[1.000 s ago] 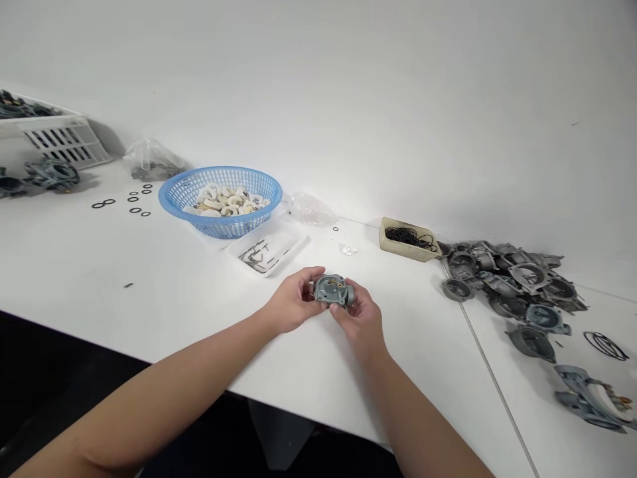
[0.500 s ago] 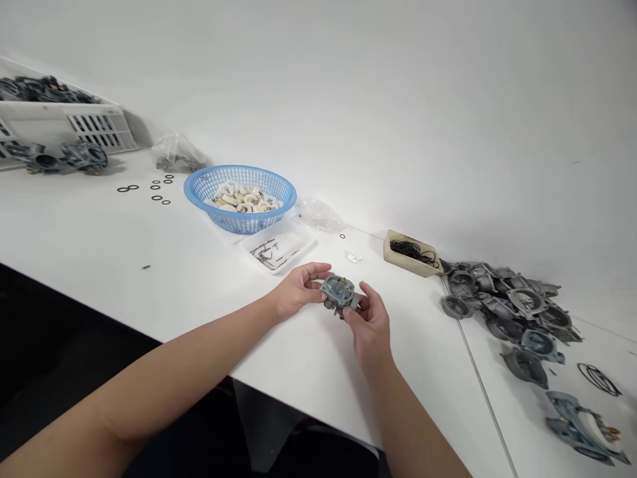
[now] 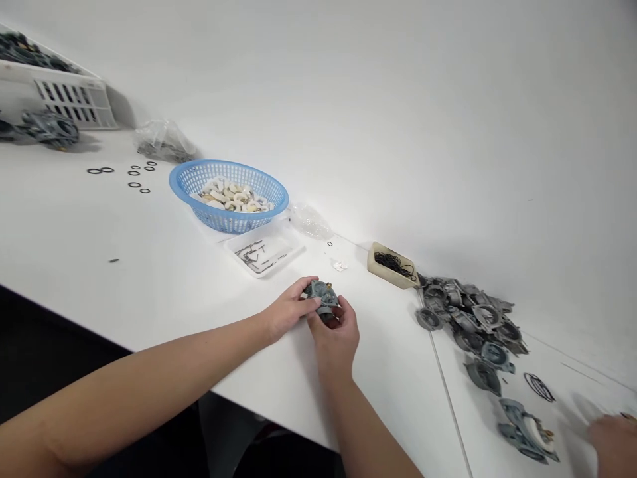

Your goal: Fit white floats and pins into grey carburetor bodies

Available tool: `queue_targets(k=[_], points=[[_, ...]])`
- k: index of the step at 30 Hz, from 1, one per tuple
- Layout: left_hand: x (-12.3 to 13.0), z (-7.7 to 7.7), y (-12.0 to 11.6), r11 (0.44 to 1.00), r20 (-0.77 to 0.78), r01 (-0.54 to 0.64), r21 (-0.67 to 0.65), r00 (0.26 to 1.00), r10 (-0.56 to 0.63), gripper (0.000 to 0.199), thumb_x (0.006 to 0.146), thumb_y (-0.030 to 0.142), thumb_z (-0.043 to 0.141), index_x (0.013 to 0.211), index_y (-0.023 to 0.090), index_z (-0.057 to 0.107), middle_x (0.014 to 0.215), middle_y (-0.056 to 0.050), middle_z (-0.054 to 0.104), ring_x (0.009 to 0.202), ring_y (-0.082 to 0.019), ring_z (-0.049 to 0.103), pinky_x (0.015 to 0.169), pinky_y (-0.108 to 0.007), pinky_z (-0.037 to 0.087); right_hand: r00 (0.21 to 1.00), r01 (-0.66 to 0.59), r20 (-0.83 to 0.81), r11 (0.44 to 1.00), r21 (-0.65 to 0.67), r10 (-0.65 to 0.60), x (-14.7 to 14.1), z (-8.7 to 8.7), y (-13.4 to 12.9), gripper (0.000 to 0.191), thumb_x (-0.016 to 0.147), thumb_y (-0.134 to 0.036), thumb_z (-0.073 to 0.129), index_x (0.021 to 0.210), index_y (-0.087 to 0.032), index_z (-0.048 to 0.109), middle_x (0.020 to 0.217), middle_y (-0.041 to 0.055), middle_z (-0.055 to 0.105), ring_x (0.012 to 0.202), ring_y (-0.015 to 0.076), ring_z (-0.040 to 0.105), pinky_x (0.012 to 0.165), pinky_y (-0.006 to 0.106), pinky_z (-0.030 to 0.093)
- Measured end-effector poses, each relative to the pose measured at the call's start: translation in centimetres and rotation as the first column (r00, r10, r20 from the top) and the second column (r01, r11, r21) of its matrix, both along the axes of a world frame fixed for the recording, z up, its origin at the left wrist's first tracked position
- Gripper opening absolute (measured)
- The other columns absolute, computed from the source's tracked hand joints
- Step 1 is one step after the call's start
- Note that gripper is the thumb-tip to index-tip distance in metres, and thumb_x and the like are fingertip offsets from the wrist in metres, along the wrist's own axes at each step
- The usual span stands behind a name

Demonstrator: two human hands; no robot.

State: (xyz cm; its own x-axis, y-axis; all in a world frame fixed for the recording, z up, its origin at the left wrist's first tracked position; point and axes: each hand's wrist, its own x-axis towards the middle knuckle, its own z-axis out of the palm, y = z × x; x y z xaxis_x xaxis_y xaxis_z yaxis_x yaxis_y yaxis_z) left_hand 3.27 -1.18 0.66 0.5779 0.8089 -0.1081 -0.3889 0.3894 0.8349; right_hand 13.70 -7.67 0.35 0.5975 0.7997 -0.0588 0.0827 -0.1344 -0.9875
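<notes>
Both my hands hold a small grey die-cast carburetor body [image 3: 322, 297] just above the white table [image 3: 164, 265]. My left hand [image 3: 287, 309] grips it from the left side, and my right hand [image 3: 336, 330] cups it from below and the right. My fingers hide much of the body, though a brass fitting shows on top. The nearest things to my hands are a white tray of small metal clips [image 3: 262, 252] and a small white scrap [image 3: 340, 266].
A blue plastic basket [image 3: 229, 196] of white parts stands beyond the tray. Black O-rings [image 3: 134, 176] lie on the left. A beige box of black rings [image 3: 392, 265] sits by a heap of grey castings [image 3: 470, 325]. A co-worker's hand [image 3: 614, 445] enters at lower right.
The carburetor body has been turned over in my hands and is more covered by my fingers. The view has swung, shifting the table items left, and a co-worker's hand has appeared at lower right.
</notes>
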Motion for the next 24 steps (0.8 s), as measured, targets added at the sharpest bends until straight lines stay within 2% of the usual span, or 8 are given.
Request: queue_targets(k=[4, 8, 11, 13, 15, 18, 20, 24], points=[[-0.3, 0.6, 0.2, 0.993, -0.014, -0.054, -0.101, 0.999, 0.053, 0.054, 0.071, 0.022, 0.069, 0.121, 0.021, 0.05, 0.105, -0.007, 0.062, 0.092, -0.02, 0.06, 0.086, -0.036, 0.045, 0.995, -0.09, -0.031, 0.982, 0.165, 0.097, -0.8, -0.8, -0.4, 0.07, 0.06, -0.035, 0.079, 0.121, -0.018, 0.048, 0.103, 0.0092, 0.062, 0.092, 0.0254, 0.065, 0.082, 0.039, 0.057], [-0.9, 0.9, 1.1, 0.987, 0.054, -0.034, -0.157, 0.998, 0.042, 0.054, 0.069, 0.02, 0.064, 0.121, 0.012, 0.051, 0.092, -0.009, 0.065, 0.076, -0.017, 0.061, 0.069, -0.029, 0.048, 0.981, -0.184, 0.113, 0.936, 0.301, 0.157, 0.0, -0.9, -0.8, 0.048, 0.07, -0.04, 0.071, 0.108, -0.015, 0.058, 0.09, 0.0067, 0.063, 0.082, 0.0227, 0.064, 0.079, 0.042, 0.056], [-1.2, 0.9, 1.3, 0.988, 0.042, 0.064, -0.14, 0.997, -0.058, 0.06, 0.069, 0.024, 0.059, 0.126, 0.011, 0.047, 0.086, -0.01, 0.065, 0.058, -0.017, 0.059, 0.046, -0.025, 0.041, 0.957, -0.228, 0.247, 0.924, 0.308, 0.153, 1.6, -0.7, -0.6, 0.054, 0.069, -0.043, 0.072, 0.115, -0.018, 0.056, 0.103, 0.0092, 0.061, 0.094, 0.0254, 0.061, 0.087, 0.047, 0.051], [-1.4, 0.9, 1.2, 0.978, 0.015, 0.145, -0.149, 0.989, -0.145, 0.065, 0.068, 0.027, 0.057, 0.13, 0.013, 0.041, 0.085, -0.01, 0.065, 0.054, -0.017, 0.059, 0.039, -0.023, 0.037, 0.93, -0.324, 0.277, 0.897, 0.302, 0.243, 2.5, -0.5, -0.3, 0.061, 0.066, -0.047, 0.074, 0.119, -0.021, 0.055, 0.117, 0.0103, 0.057, 0.108, 0.0293, 0.056, 0.094, 0.05, 0.047], [-1.4, 0.9, 1.0, 0.96, 0.013, 0.216, -0.176, 0.976, -0.218, 0.068, 0.068, 0.028, 0.056, 0.132, 0.015, 0.036, 0.087, -0.01, 0.065, 0.056, -0.019, 0.061, 0.037, -0.022, 0.038, 0.881, -0.468, 0.227, 0.833, 0.296, 0.414, 2.9, -0.3, -0.1, 0.064, 0.064, -0.05, 0.076, 0.118, -0.023, 0.055, 0.119, 0.0097, 0.057, 0.106, 0.0304, 0.058, 0.091, 0.05, 0.049], [-1.4, 1.0, 0.8, 0.923, 0.047, 0.32, -0.215, 0.947, -0.317, 0.07, 0.068, 0.03, 0.055, 0.133, 0.019, 0.032, 0.09, -0.011, 0.066, 0.057, -0.019, 0.062, 0.035, -0.02, 0.038, 0.775, -0.608, 0.05, 0.722, 0.33, 0.63, 2.9, 0.1, 0.1, 0.065, 0.066, -0.048, 0.077, 0.12, -0.025, 0.051, 0.107, 0.0073, 0.063, 0.077, 0.0253, 0.068, 0.072, 0.047, 0.057], [-1.4, 1.0, 0.7, 0.901, 0.077, 0.377, -0.217, 0.926, -0.369, 0.071, 0.067, 0.029, 0.054, 0.133, 0.021, 0.031, 0.089, -0.01, 0.066, 0.054, -0.018, 0.061, 0.034, -0.02, 0.038, 0.701, -0.658, -0.03, 0.662, 0.36, 0.713, 2.7, 0.5, 0.1, 0.063, 0.068, -0.042, 0.077, 0.122, -0.026, 0.048, 0.103, 0.0061, 0.064, 0.068, 0.0237, 0.069, 0.066, 0.046, 0.058], [-1.5, 0.8, 0.9, 0.877, 0.089, 0.442, -0.188, 0.897, -0.433, 0.073, 0.065, 0.027, 0.053, 0.134, 0.021, 0.029, 0.081, -0.007, 0.066, 0.047, -0.018, 0.06, 0.033, -0.02, 0.037, 0.578, -0.729, -0.054, 0.545, 0.415, 0.814, 2.8, 1.4, -0.2, 0.064, 0.069, -0.037, 0.079, 0.124, -0.026, 0.049, 0.102, 0.0063, 0.064, 0.071, 0.0248, 0.069, 0.066, 0.046, 0.058]])
